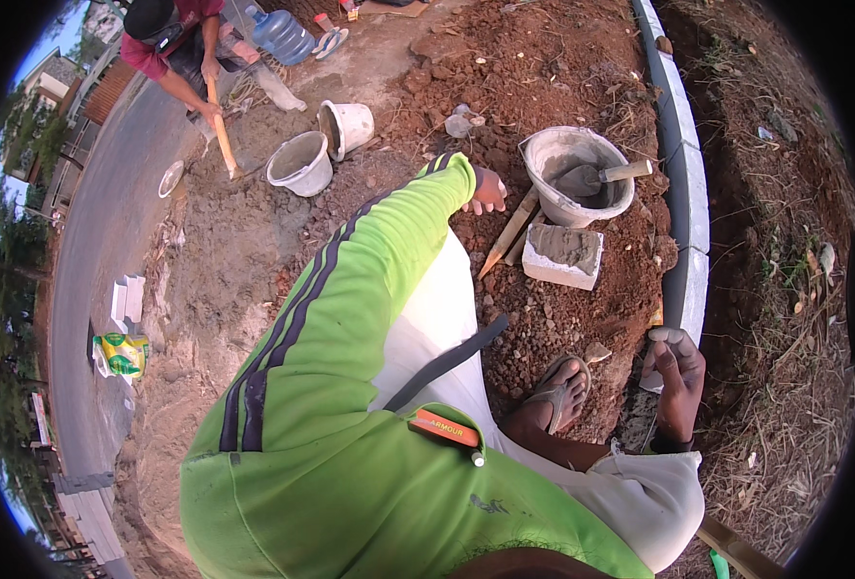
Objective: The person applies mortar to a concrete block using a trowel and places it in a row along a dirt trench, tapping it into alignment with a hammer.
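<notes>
My left hand (487, 191), in a bright green sleeve, reaches out over the soil beside a pointed wooden stake (508, 234). Its fingers hang slightly apart, with nothing visible in them. Just right of the stake stand a mortar-caked bucket (567, 203) with a trowel (601, 178) inside and a pale block (562, 269) topped with wet mortar. My right hand (676, 376), with a dark band at the wrist, is raised by the near end of the concrete kerb (686, 193). Its fingers are curled toward the thumb; what they hold, if anything, is hidden.
At the far left a co-worker (171, 48) works a wooden-handled tool (222, 135) in wet mortar. Two more buckets (302, 164) stand nearby, with a large blue water bottle (282, 37) behind. A trench (731, 222) runs right of the kerb. My sandalled foot (564, 394) rests on loose soil.
</notes>
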`<action>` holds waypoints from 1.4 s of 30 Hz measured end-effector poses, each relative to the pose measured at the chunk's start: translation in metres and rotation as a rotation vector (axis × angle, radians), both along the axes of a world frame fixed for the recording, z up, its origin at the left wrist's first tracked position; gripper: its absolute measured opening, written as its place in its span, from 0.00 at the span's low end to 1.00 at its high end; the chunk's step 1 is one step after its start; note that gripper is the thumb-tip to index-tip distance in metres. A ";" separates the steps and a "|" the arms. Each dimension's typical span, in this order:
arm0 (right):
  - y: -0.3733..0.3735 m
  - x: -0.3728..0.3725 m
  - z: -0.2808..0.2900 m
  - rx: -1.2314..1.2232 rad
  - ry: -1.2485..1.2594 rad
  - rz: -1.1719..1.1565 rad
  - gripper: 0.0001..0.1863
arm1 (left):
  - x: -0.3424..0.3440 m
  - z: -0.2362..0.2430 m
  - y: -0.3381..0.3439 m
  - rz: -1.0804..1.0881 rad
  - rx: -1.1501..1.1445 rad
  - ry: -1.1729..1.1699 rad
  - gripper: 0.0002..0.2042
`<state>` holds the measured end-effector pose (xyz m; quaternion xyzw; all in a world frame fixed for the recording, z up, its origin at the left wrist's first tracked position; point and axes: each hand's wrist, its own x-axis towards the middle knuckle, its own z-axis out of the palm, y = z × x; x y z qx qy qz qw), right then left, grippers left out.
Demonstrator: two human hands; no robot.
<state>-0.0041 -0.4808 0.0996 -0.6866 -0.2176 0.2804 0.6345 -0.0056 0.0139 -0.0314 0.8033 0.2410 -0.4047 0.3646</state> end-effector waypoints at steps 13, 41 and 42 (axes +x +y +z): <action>0.001 -0.001 -0.001 0.013 0.008 -0.006 0.07 | 0.000 0.001 -0.001 0.005 0.009 0.010 0.36; -0.001 -0.001 0.001 0.001 -0.027 -0.009 0.06 | -0.003 0.002 -0.001 0.003 -0.017 -0.016 0.36; -0.001 0.000 0.001 -0.005 -0.027 -0.006 0.06 | -0.002 0.001 -0.001 0.004 -0.014 -0.018 0.36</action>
